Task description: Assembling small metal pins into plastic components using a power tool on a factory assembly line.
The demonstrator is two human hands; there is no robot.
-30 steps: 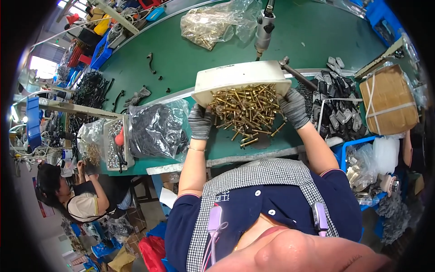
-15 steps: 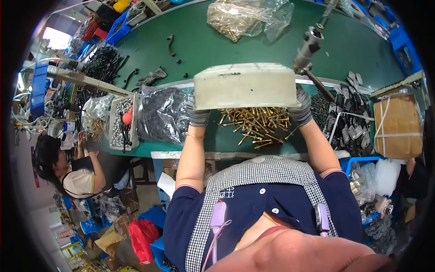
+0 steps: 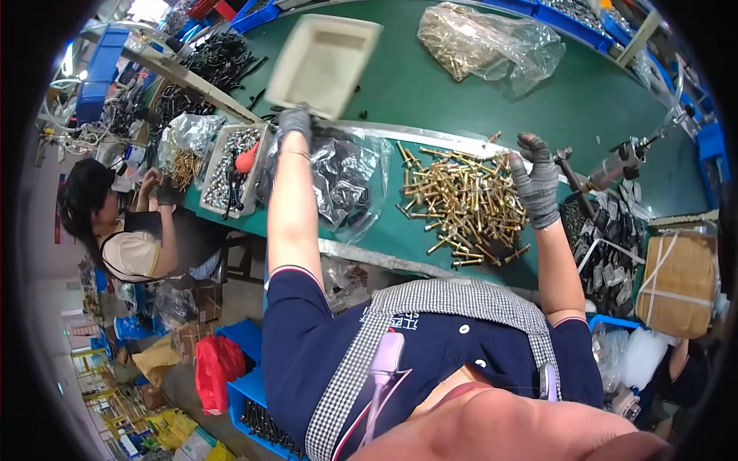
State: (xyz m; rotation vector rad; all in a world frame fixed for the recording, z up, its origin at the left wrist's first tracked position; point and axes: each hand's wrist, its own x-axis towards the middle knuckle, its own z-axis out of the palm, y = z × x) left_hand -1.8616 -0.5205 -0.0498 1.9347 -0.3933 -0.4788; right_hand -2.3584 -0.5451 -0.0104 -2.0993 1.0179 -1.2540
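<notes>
My left hand (image 3: 294, 121), in a grey glove, is stretched out to the far left and grips the near edge of an off-white plastic tub (image 3: 324, 65). The tub is tilted over the green bench, and nothing shows inside it. A loose heap of brass-coloured bolts (image 3: 465, 201) lies on the bench in front of me. Just right of the heap is my gloved right hand (image 3: 536, 184), its fingers apart and nothing in them. Between my left forearm and the bolts sits a clear plastic bag of black parts (image 3: 338, 180).
A bin of silver parts (image 3: 211, 173) with a red bulb stands left. Far back lies a bag of brass-coloured parts (image 3: 477, 42). A metal power tool (image 3: 615, 165), black parts and a strapped carton (image 3: 676, 280) are right. A co-worker (image 3: 127, 230) sits at left.
The tub, earlier held in both hands above the bolts, has swung far left in my left hand. My right hand has let go of it, and the bolt heap lies uncovered.
</notes>
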